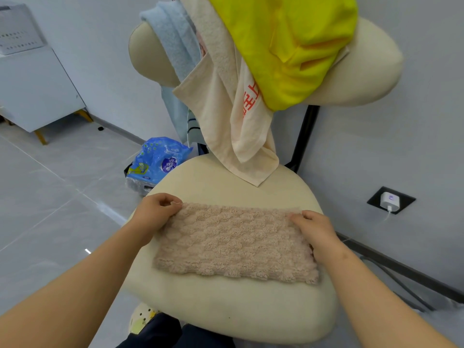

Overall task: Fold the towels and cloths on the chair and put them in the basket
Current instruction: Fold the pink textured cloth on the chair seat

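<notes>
Pink fluffy towel flat on cream chair seat, looks folded to long strip.
Left hand at far left corner, fingers curled, pinching towel edge.
Right hand at far right corner, fingers bent down on towel; pinching or only pressing, cannot tell.
Over chair back: blue towel, beige towel with red letters, yellow cloth on top.
Blue plastic bag on floor beside chair.
White plug in wall socket at right.
</notes>
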A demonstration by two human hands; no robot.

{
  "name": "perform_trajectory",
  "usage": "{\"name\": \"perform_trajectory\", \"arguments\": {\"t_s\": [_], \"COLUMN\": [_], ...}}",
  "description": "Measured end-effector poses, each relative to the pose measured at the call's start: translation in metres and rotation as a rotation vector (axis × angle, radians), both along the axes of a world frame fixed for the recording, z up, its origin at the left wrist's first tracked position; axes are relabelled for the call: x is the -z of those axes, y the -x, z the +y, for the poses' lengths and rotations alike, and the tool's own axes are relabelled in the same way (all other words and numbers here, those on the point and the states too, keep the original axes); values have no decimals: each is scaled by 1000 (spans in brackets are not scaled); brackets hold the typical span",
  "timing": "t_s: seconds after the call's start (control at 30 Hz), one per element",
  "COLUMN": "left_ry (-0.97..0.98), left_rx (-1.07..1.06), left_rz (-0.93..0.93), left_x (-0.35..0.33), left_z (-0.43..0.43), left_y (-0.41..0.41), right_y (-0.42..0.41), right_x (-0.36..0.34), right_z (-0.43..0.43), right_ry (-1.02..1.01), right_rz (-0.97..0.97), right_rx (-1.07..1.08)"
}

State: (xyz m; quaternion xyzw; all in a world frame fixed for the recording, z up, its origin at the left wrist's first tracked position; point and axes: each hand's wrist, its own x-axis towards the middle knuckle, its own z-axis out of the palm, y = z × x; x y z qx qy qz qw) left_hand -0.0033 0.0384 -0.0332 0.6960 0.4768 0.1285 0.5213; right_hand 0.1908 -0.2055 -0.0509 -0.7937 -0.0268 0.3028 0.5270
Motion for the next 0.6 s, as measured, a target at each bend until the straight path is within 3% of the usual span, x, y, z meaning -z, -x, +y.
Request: {"name": "perform_trajectory", "arguments": {"t_s": [0.13, 0.37, 0.6], "left_ry": [82, 94, -133], "left_rx": [-54, -99, -24], "left_rz": [-50, -40, 92], "left_x": [-4, -1, 5], "left_z": [1, 6, -8], "left_y": [-1, -7, -11], "right_y": [-5, -7, -1], "right_x": [-3, -2, -2], "right_z": [-3, 0, -1], "right_ry": [-82, -92, -80], "right_rz": [136, 165, 73], "right_rx": [107, 144, 145]}}
